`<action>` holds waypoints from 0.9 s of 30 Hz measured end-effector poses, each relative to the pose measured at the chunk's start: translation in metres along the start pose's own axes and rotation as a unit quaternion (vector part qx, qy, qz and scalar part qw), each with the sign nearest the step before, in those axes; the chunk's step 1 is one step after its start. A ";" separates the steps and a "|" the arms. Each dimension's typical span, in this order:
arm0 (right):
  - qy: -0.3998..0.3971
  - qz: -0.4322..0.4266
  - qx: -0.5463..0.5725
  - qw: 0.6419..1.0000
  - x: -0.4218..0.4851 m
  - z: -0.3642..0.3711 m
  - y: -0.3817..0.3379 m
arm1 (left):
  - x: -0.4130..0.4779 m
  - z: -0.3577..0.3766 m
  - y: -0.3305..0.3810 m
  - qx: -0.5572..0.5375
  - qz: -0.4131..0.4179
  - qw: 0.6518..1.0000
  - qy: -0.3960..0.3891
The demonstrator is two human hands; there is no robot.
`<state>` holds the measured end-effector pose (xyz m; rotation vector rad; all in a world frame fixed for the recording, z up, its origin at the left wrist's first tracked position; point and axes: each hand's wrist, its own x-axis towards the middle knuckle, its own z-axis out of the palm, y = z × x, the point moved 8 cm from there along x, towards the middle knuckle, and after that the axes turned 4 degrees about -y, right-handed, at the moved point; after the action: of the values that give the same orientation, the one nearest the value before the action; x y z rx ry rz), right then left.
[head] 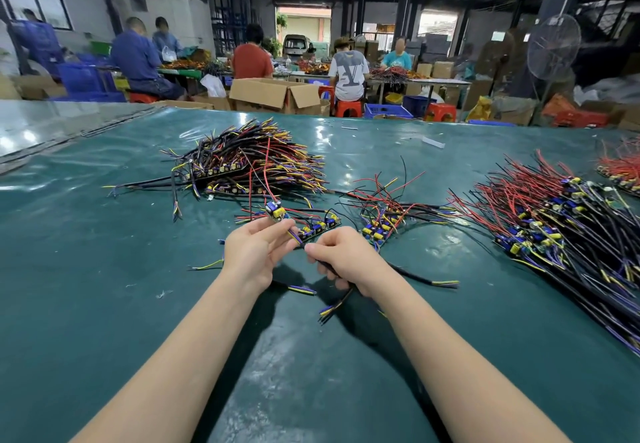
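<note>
Green shiny table mat [104, 269] lies under both hands. Just above it, the left hand [254, 252] pinches a small board with blue and yellow parts [275, 212], and the right hand [346, 259] grips its black cable [344, 297]. This looks like checking the join. Next, it should go gently on a pile.

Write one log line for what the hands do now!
left hand: pinches circuit board | right hand: grips black cable | over table

Electronics assembly workshop, wire-harness piles [249, 158] on green tables [104, 269], seated workers [140, 58], cartons [273, 94]
</note>
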<state>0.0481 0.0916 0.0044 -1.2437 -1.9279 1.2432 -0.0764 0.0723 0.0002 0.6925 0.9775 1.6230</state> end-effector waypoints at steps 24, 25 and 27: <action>-0.042 0.049 0.044 0.997 -0.012 -0.023 0.029 | 0.011 -0.047 0.024 -0.091 0.072 0.986 0.121; -0.032 0.052 -0.007 0.998 -0.011 -0.025 0.029 | 0.012 -0.048 0.024 -0.091 0.071 0.985 0.125; -0.003 0.051 -0.112 0.992 -0.010 -0.027 0.024 | 0.011 -0.049 0.023 -0.088 0.074 0.985 0.129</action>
<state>0.0840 0.0976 -0.0050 -1.4682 -2.0757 1.1032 -0.1310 0.0688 -0.0045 0.4491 0.9685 1.9393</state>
